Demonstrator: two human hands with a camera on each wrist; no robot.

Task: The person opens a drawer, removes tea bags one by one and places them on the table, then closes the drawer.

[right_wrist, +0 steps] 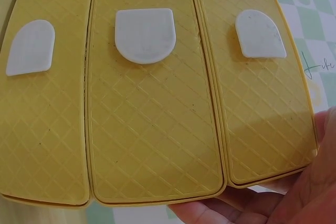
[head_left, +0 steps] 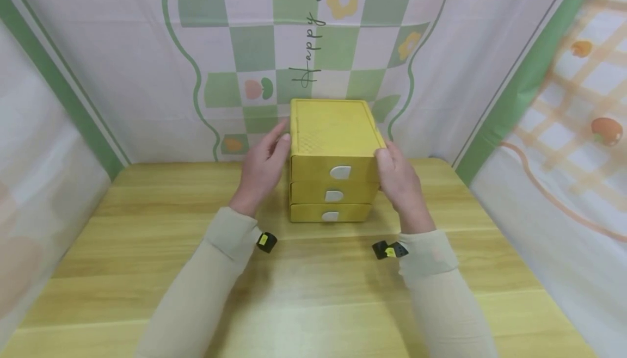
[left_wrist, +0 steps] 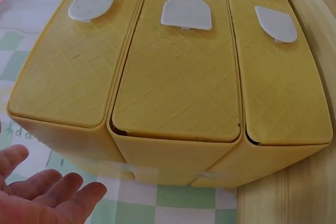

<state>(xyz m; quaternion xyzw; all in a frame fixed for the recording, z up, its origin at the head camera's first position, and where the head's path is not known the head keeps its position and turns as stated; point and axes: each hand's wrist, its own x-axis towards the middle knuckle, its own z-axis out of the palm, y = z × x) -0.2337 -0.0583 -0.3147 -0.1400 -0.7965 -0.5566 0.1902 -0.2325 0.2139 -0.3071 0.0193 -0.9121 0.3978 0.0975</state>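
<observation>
A yellow three-drawer storage box (head_left: 333,127) stands on the table, its three drawers closed. White tabs, one per drawer, show on its front, such as the middle tab (left_wrist: 186,13) in the left wrist view. My left hand (head_left: 261,167) is beside the box's left side, fingers loosely extended; in the left wrist view a gap shows between fingertips and box. My right hand (head_left: 400,181) grips the right side, thumb at the upper front corner. In the right wrist view its fingers (right_wrist: 252,208) lie along the side wall, partly hidden behind the box.
The wood-grain table (head_left: 313,292) extends around the box. Behind it hangs a checked green and white cloth (head_left: 254,48) with lettering and flowers. More patterned cloth (head_left: 563,146) closes the right side, and pale cloth (head_left: 44,184) the left. Black wrist-camera pieces (head_left: 266,242) sit at the cuffs.
</observation>
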